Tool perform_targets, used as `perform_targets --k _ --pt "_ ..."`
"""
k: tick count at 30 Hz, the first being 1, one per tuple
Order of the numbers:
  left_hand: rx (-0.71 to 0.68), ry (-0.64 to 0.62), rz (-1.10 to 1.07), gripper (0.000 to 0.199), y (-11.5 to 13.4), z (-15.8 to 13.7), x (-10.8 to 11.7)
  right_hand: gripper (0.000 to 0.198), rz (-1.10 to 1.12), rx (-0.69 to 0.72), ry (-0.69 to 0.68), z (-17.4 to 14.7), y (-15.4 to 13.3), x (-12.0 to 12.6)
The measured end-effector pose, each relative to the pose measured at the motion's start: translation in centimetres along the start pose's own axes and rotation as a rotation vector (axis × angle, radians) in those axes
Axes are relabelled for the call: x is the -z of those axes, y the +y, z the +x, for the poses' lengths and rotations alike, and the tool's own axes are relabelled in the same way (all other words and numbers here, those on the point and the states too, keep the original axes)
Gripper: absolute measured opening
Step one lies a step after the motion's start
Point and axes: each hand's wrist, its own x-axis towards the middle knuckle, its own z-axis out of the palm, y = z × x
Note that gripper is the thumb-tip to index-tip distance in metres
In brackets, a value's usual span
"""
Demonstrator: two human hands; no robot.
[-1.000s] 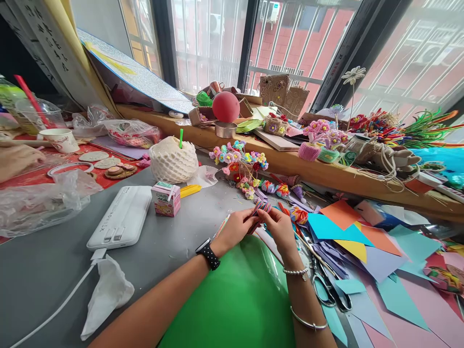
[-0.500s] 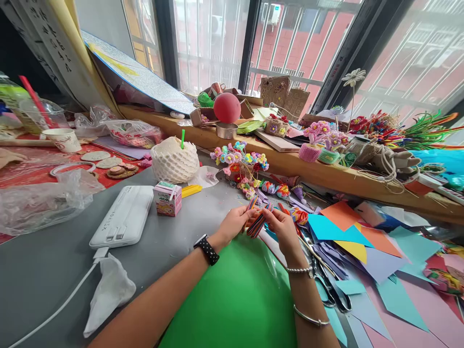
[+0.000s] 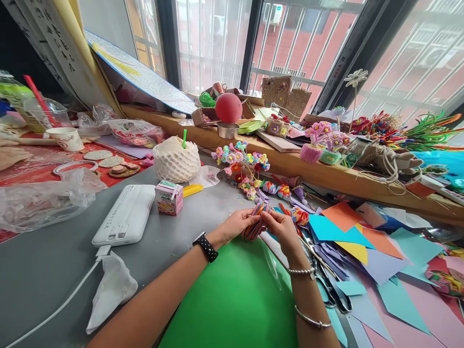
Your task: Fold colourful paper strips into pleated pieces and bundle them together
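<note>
Between both hands is a small bundle of multicoloured striped yarn (image 3: 258,220). My left hand (image 3: 237,224) pinches it from the left, wrist in a dotted black watch band. On the other side my right hand (image 3: 282,227) grips it with thumb and fingertips; beaded and plain silver bracelets circle that wrist. Directly below the yarn bulges a big green balloon (image 3: 232,295), lying between my forearms. Just beyond the hands are small wound yarn balls (image 3: 282,191) and a cluster of crocheted flowers (image 3: 239,159).
Scissors (image 3: 329,295) and cut coloured paper (image 3: 387,256) spread to the right. At left lie a white power bank (image 3: 125,215) with a cable, a pink drink carton (image 3: 169,198) and a netted coconut (image 3: 177,160). A red ball (image 3: 228,108) sits on the wooden ledge (image 3: 203,137).
The yarn strands, split into two parts before, now sit together as one rounder bundle. My hands have drawn slightly closer around it.
</note>
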Motion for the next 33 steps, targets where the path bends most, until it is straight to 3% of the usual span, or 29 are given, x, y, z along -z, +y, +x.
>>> perform_targets --k 5,10,15,19,26,33 --pt "-0.044 -0.013 0.086 0.038 -0.2 0.0 0.0 0.035 -0.053 -0.057 0.023 0.0 -0.1 0.0" --pt "-0.081 -0.013 0.14 0.039 -0.1 -0.1 -0.1 0.036 -0.048 -0.019 0.025 0.0 -0.1 -0.1" --pt "-0.26 0.113 0.501 0.033 0.1 -0.6 -0.5 0.028 -0.022 0.017 0.043 0.0 -0.2 -0.5" --pt "-0.289 0.13 0.701 0.032 0.4 -1.0 -0.8 0.024 0.0 0.043 0.026 0.1 0.0 -0.5" --pt "-0.301 0.07 0.732 0.024 0.0 -0.8 -1.3 0.026 -0.062 0.084 0.044 0.2 0.6 -0.2" --pt "-0.375 0.067 0.831 0.039 -0.6 -0.7 -1.1 0.029 -0.18 0.14 0.124 0.2 0.5 -0.6"
